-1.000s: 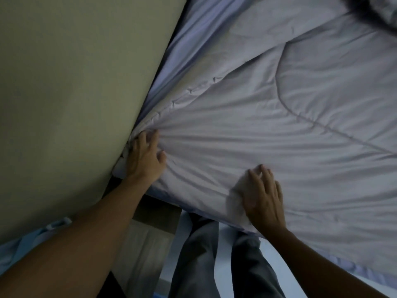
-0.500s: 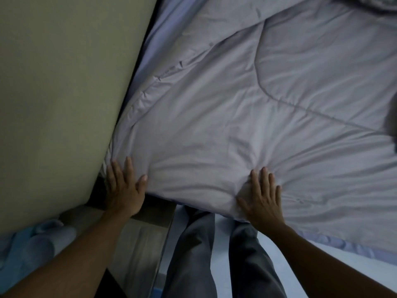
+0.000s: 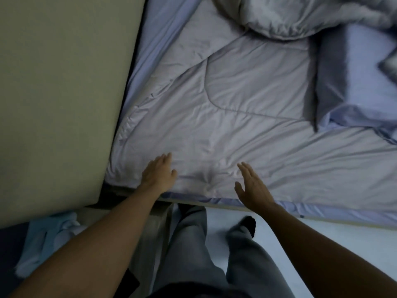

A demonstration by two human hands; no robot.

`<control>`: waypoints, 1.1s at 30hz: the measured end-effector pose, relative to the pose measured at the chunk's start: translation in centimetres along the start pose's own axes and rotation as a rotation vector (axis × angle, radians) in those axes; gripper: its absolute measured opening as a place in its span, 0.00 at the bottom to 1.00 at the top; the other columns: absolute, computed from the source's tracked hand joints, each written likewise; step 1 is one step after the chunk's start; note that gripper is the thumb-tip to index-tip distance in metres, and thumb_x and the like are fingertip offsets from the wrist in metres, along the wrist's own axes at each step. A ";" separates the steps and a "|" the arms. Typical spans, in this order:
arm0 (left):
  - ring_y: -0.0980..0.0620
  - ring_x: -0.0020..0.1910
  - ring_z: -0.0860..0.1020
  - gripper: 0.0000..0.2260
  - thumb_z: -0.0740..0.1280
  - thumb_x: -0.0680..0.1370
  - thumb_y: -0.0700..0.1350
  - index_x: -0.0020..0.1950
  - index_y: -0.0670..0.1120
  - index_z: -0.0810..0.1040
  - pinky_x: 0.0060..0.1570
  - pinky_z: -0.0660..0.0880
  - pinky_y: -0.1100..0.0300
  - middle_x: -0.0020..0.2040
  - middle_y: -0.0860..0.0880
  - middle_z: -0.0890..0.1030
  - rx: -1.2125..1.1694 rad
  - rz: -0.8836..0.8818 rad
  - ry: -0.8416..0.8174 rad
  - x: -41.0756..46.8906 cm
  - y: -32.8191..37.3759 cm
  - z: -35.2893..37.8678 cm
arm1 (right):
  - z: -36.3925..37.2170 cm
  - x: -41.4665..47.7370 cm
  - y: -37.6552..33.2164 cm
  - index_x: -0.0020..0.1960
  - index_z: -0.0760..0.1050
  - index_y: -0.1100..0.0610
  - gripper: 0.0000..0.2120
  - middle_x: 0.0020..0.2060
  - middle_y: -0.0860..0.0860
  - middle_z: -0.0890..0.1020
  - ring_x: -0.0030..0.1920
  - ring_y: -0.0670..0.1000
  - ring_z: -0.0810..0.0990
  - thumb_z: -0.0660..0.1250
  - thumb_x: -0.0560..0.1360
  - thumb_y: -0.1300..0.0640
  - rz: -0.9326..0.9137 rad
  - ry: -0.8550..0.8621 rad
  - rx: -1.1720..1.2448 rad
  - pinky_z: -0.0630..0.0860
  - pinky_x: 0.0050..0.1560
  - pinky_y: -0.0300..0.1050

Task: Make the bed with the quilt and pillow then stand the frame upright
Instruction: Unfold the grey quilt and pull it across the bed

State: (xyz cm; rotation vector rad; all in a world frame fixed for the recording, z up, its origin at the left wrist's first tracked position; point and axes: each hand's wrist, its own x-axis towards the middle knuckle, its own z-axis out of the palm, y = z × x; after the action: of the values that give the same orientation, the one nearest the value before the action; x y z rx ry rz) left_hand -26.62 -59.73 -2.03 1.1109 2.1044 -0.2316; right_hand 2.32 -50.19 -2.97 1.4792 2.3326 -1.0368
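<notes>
Dim room: beige panel (image 3: 60, 93) at left, grey quilt (image 3: 225, 104) spread over a blue sheet (image 3: 361, 72).
Quilt lay flat to the near edge and was bunched at the far end. Left hand (image 3: 159, 173) rested flat near its near-left corner, fingers straight and together. Right hand (image 3: 253, 188) was flat, fingers straight, thumb apart, at the quilt's near edge; contact unclear.

Left hand (image 3: 159, 174): palm down, fingers straight and close together, thumb out to the right.
Right hand (image 3: 253, 187): flat, fingers straight, angled forward and left, thumb spread apart.
Left arm (image 3: 96, 233): bare, stretched forward from lower left.
Right arm (image 3: 322, 239): bare, reaching in from lower right.
Grasp: nothing held in either.
</notes>
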 end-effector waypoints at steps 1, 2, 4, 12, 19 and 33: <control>0.44 0.77 0.60 0.29 0.55 0.82 0.54 0.81 0.48 0.50 0.74 0.60 0.50 0.81 0.47 0.55 0.004 0.038 -0.003 -0.9 1.9 -0.4 | -1.1 -0.8 0.4 0.80 0.56 0.58 0.30 0.80 0.55 0.58 0.80 0.54 0.56 0.62 0.82 0.54 -0.012 0.017 -0.006 0.57 0.79 0.49; 0.44 0.77 0.60 0.29 0.55 0.82 0.54 0.81 0.49 0.51 0.74 0.60 0.50 0.81 0.47 0.56 0.009 0.075 -0.007 -1.8 3.8 -0.7 | -2.1 -1.6 1.0 0.80 0.57 0.58 0.30 0.80 0.55 0.59 0.80 0.54 0.56 0.62 0.82 0.54 -0.022 0.035 -0.013 0.57 0.79 0.49; 0.45 0.76 0.62 0.28 0.56 0.82 0.53 0.81 0.48 0.53 0.73 0.62 0.52 0.80 0.48 0.58 0.010 0.141 -0.022 -3.5 7.5 -0.9 | -4.4 -3.2 2.4 0.80 0.57 0.58 0.29 0.80 0.55 0.59 0.80 0.54 0.57 0.61 0.82 0.53 -0.025 0.077 -0.006 0.58 0.78 0.49; 0.46 0.67 0.73 0.23 0.57 0.82 0.54 0.77 0.52 0.64 0.64 0.72 0.54 0.75 0.48 0.69 0.085 0.305 -0.087 -9.0 22.8 1.2 | -11.7 -11.0 12.7 0.77 0.64 0.59 0.26 0.78 0.58 0.64 0.77 0.57 0.64 0.64 0.81 0.56 -0.023 0.224 0.097 0.67 0.74 0.54; 0.46 0.65 0.75 0.21 0.58 0.82 0.53 0.75 0.52 0.67 0.60 0.73 0.55 0.72 0.47 0.72 0.118 0.437 -0.083 -13.2 38.4 5.0 | -18.6 -18.5 23.8 0.76 0.63 0.61 0.27 0.75 0.58 0.67 0.74 0.57 0.68 0.64 0.79 0.58 0.027 0.345 0.172 0.67 0.72 0.48; 0.56 0.47 0.80 0.11 0.65 0.79 0.50 0.61 0.53 0.80 0.51 0.78 0.59 0.51 0.54 0.82 -0.376 0.771 -0.010 -14.2 67.8 7.0 | -33.8 -23.6 40.2 0.69 0.74 0.52 0.17 0.55 0.47 0.82 0.52 0.41 0.80 0.63 0.81 0.58 0.156 0.786 0.674 0.77 0.49 0.32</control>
State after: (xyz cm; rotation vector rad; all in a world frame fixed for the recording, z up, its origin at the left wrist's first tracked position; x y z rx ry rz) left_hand 34.62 -30.75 14.06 1.5626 1.4782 0.5004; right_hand 54.77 -35.01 15.42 2.6812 2.3307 -1.4861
